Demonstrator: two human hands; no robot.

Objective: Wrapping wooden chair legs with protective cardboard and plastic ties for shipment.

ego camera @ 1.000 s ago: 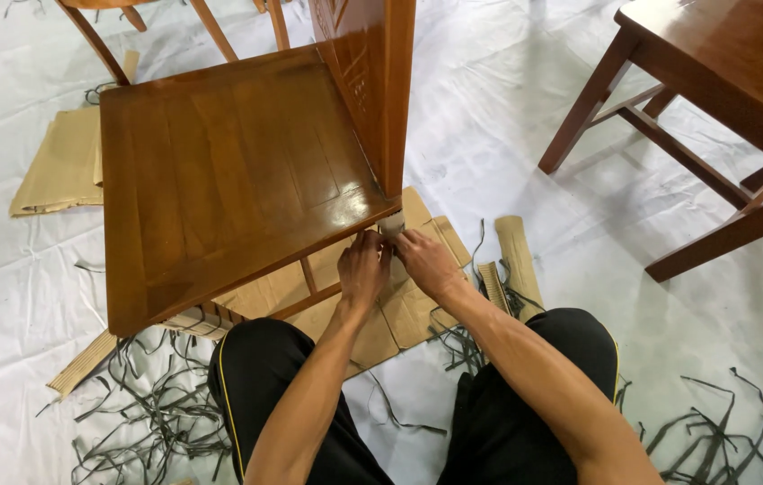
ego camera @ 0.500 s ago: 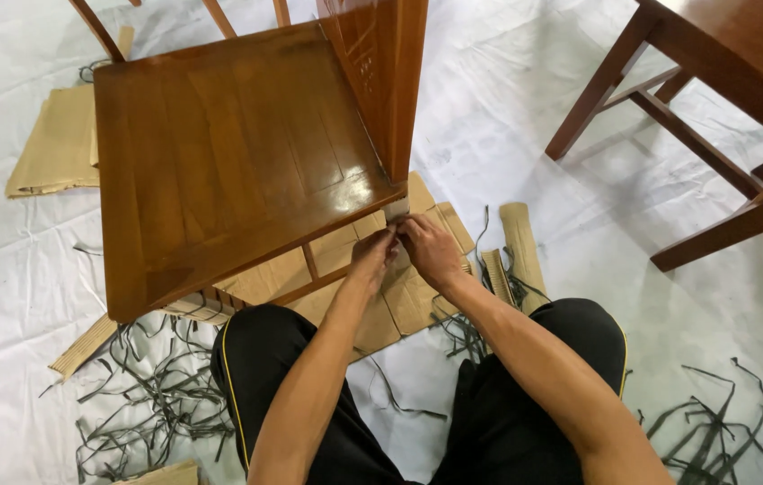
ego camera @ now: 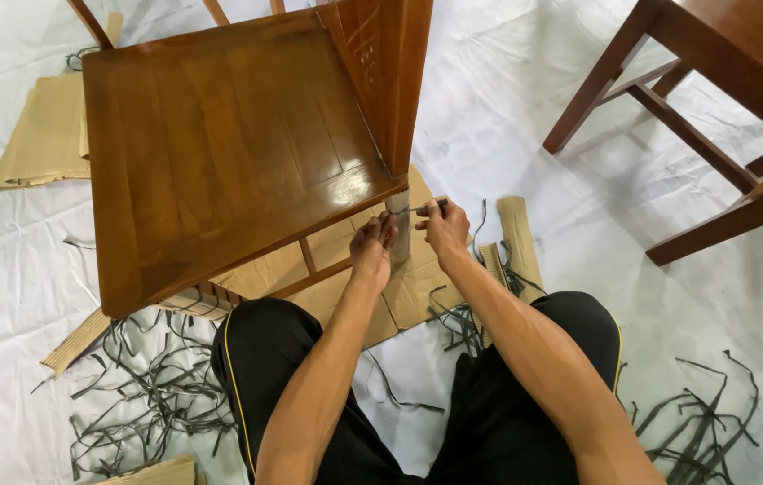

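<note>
Two hands met at the cardboard-wrapped chair leg [ego camera: 402, 229], just under the front corner of the wooden chair [ego camera: 220, 153]. The leg stood on flattened cardboard sheets [ego camera: 417, 287] spread over the white floor covering [ego camera: 579, 135]. A thin dark strap [ego camera: 415, 210] ran level from the leg to the right hand [ego camera: 446, 232], whose fingers were pinched shut on it. The left hand [ego camera: 374, 251] pressed against the wrap on the leg; whether its grip closed on anything could not be told.

Risk, as a judgement: a sideways pull on the strap could tip or slide the chair, since it rested on loose cardboard. The strap could also slip from the pinch, or the wrap could tear unevenly, because the left hand only steadied it.

The leg's wrap looked pale brown and snug. The chair seat was glossy, mid-brown, with a bright reflection near the corner.

Cut strap pieces [ego camera: 148, 395] lay scattered on the floor at both sides of the person's knees. A cardboard strip [ego camera: 518, 238] lay just right of the hands. A second piece of dark wooden furniture [ego camera: 714, 108] stood well apart at upper right.
</note>
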